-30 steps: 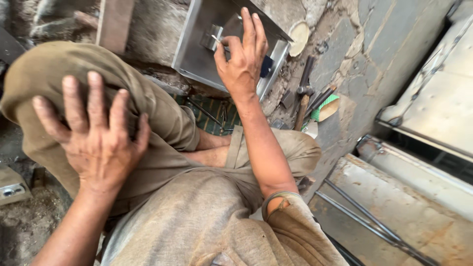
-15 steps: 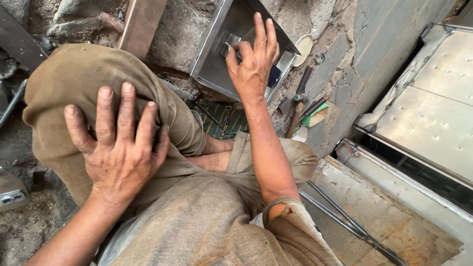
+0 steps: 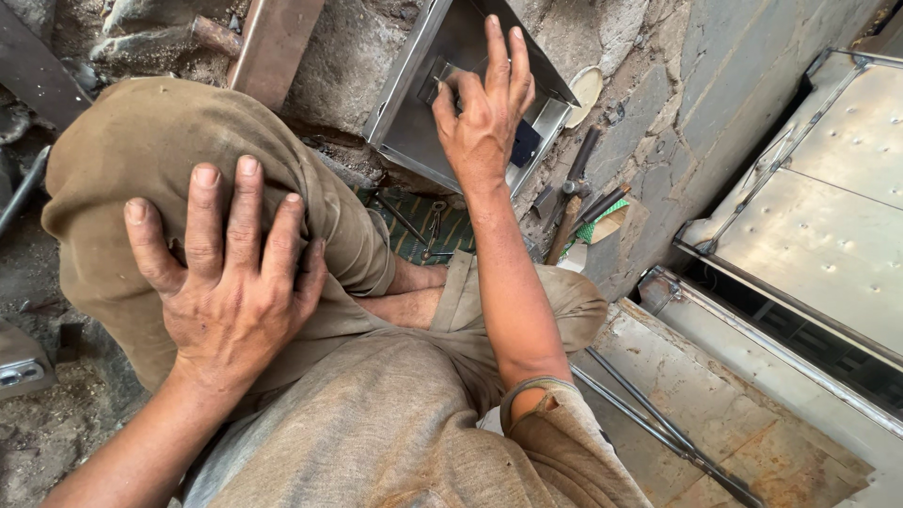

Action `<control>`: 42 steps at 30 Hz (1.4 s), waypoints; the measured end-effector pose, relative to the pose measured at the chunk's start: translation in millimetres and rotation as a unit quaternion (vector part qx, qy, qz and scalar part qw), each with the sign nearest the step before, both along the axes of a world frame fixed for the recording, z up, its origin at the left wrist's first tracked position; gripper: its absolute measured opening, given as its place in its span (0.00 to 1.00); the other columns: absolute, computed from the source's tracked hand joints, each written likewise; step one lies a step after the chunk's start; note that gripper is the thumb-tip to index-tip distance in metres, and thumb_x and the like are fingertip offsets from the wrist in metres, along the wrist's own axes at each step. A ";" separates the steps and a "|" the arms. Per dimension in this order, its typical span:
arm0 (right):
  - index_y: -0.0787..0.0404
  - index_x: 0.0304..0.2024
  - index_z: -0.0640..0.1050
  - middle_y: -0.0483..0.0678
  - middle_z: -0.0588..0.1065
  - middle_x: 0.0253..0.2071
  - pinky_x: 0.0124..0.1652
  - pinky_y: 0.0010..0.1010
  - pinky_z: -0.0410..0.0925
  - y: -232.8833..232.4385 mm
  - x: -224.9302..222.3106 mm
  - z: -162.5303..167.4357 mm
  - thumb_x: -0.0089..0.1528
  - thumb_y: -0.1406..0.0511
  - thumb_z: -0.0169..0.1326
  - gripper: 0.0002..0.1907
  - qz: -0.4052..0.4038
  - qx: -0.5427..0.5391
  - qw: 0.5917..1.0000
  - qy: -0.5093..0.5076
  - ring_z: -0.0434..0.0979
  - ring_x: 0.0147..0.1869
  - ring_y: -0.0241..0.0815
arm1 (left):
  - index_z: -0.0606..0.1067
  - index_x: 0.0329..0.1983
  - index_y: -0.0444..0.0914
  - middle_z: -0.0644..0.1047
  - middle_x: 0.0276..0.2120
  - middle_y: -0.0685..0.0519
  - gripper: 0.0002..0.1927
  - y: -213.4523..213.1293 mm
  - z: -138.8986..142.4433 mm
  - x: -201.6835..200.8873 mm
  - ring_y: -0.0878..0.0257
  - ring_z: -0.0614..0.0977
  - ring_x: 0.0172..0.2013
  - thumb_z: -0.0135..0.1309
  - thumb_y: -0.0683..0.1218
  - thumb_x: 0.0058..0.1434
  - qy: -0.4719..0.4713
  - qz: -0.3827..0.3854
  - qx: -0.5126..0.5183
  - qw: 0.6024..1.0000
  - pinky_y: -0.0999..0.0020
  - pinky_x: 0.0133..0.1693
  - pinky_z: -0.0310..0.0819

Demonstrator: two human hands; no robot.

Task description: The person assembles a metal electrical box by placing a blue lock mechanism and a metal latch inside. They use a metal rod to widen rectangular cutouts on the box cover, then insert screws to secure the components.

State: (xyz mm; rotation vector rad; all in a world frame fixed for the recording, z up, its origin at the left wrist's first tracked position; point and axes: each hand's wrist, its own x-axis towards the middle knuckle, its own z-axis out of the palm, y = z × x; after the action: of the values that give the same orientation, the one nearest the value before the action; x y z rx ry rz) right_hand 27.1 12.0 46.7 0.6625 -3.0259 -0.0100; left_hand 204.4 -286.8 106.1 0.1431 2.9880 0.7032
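My left hand (image 3: 226,282) lies flat with fingers spread on my raised left knee, which is covered by brown trousers (image 3: 141,160). My right hand (image 3: 484,118) reaches forward into an open grey metal box (image 3: 414,122) on the ground, fingers spread and pressed against its inner surface near a small metal fitting. Whether the fingers pinch that fitting is hidden. A dark patch shows inside the box just right of the hand.
Hammers and hand tools (image 3: 574,202) lie beside the box on a striped mat (image 3: 428,230). Large riveted sheet-metal panels (image 3: 818,216) stand at the right. Thin metal rods (image 3: 658,423) lie on the stone floor. A rusty bar (image 3: 273,42) leans at the top.
The view has shifted, so both hands and the box now sit further right and higher in frame. Both hands keep their positions on the knee and in the box.
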 end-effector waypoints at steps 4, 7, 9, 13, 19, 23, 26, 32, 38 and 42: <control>0.58 0.31 0.80 0.52 0.55 0.77 0.73 0.61 0.49 -0.5 0.8 1.3 0.61 0.65 0.66 0.07 -0.005 0.000 1.000 -0.012 0.47 0.82 0.57 | 0.84 0.65 0.44 0.70 0.77 0.43 0.25 0.1 0.2 1.3 0.45 0.53 0.80 0.54 0.61 0.73 0.001 0.002 -0.005 1.000 0.34 0.75 0.32; 0.59 0.35 0.81 0.52 0.54 0.78 0.74 0.60 0.48 -0.7 1.0 2.8 0.63 0.65 0.66 0.07 -0.009 -0.003 1.000 -0.013 0.46 0.83 0.57 | 0.83 0.66 0.44 0.70 0.77 0.42 0.26 0.6 -0.2 2.0 0.45 0.52 0.80 0.54 0.61 0.74 0.001 -0.001 -0.008 1.000 0.34 0.75 0.31; 0.59 0.36 0.81 0.51 0.55 0.78 0.74 0.61 0.48 -1.0 0.9 3.1 0.63 0.65 0.66 0.06 -0.012 0.000 1.000 -0.010 0.47 0.83 0.57 | 0.83 0.66 0.44 0.70 0.77 0.42 0.26 0.5 0.1 2.4 0.45 0.52 0.80 0.54 0.61 0.74 -0.002 -0.002 -0.009 1.000 0.34 0.75 0.31; 0.58 0.32 0.80 0.52 0.56 0.76 0.72 0.63 0.48 -0.3 0.9 1.6 0.61 0.65 0.66 0.07 -0.018 0.001 1.000 -0.024 0.48 0.81 0.58 | 0.83 0.66 0.44 0.70 0.77 0.42 0.25 0.5 -0.1 1.6 0.45 0.52 0.80 0.54 0.60 0.74 0.000 0.000 -0.008 1.000 0.34 0.75 0.31; 0.58 0.36 0.81 0.49 0.55 0.78 0.75 0.61 0.48 1.9 1.0 0.9 0.63 0.66 0.65 0.04 -0.006 0.011 1.000 -0.001 0.47 0.83 0.55 | 0.81 0.61 0.43 0.70 0.75 0.43 0.22 1.0 -2.2 4.5 0.47 0.51 0.78 0.54 0.61 0.75 0.003 0.001 -0.016 1.000 0.34 0.76 0.31; 0.57 0.34 0.82 0.51 0.57 0.76 0.74 0.59 0.47 -7.4 -2.2 9.2 0.62 0.64 0.66 0.05 -0.017 -0.003 1.000 -0.014 0.48 0.81 0.57 | 0.81 0.61 0.44 0.68 0.76 0.43 0.23 2.0 -6.1 8.2 0.47 0.50 0.79 0.52 0.61 0.73 0.010 -0.001 -0.030 0.999 0.37 0.75 0.28; 0.57 0.43 0.79 0.52 0.57 0.74 0.71 0.52 0.56 -6.2 -4.9 31.8 0.60 0.63 0.65 0.11 -0.098 -0.137 0.985 -0.033 0.56 0.78 0.57 | 0.81 0.61 0.45 0.66 0.75 0.45 0.24 2.7 -6.4 8.3 0.48 0.47 0.80 0.50 0.61 0.72 0.017 -0.001 -0.055 0.998 0.39 0.75 0.25; 0.66 0.51 0.77 0.57 0.65 0.73 0.68 0.39 0.67 108.0 3.4 106.1 0.66 0.72 0.64 0.13 -0.209 -0.247 0.945 0.057 0.74 0.68 0.49 | 0.78 0.62 0.45 0.63 0.76 0.45 0.25 0.6 2.2 4.0 0.47 0.45 0.78 0.50 0.63 0.71 -0.008 0.017 -0.059 0.998 0.38 0.76 0.23; 0.70 0.41 0.81 0.59 0.70 0.67 0.53 0.33 0.72 249.5 12.6 74.4 0.61 0.69 0.64 0.09 -0.358 -0.438 0.818 0.100 0.78 0.56 0.47 | 0.74 0.62 0.38 0.61 0.77 0.41 0.23 6.0 7.3 13.6 0.37 0.54 0.77 0.51 0.55 0.70 -0.085 0.062 0.055 0.993 0.33 0.71 0.44; 0.63 0.38 0.83 0.55 0.74 0.62 0.57 0.38 0.73 261.2 13.9 46.6 0.59 0.63 0.64 0.10 -0.422 -0.385 0.818 0.075 0.79 0.59 0.50 | 0.72 0.65 0.40 0.63 0.75 0.40 0.21 11.5 2.0 23.1 0.46 0.67 0.67 0.52 0.50 0.71 0.005 0.026 -0.063 0.998 0.55 0.62 0.64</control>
State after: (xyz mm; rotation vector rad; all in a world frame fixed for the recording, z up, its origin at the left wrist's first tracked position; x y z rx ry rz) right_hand 41.0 273.2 93.3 -0.6973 -2.5216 0.9879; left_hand 227.5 -275.2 108.1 0.0611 3.0453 0.5179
